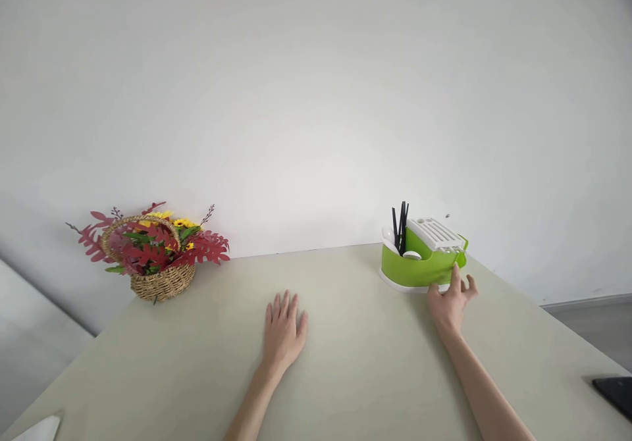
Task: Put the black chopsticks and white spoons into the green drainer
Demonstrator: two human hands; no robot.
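Observation:
My left hand (pixel 284 337) lies palm down on the table (pixel 345 362), its fingers stretched out and holding nothing. Over on the right, my right hand (pixel 449 308) reaches the near side of a green and white utensil holder (pixel 407 271). The index fingertip appears to touch the holder's green wall; the other fingers are apart and do not wrap around it. Black chopsticks (pixel 402 230) stand upright in the holder's open left part, beside white spoons (pixel 388 238). A white slotted rack (pixel 437 235) tops its right part.
At the back left stands a wicker basket (pixel 165 284) of red leaves and yellow flowers. A white object (pixel 42 429) shows at the bottom left corner. A dark flat object (pixel 616 391) lies at the right table edge. A white wall (pixel 306 131) rises behind the table.

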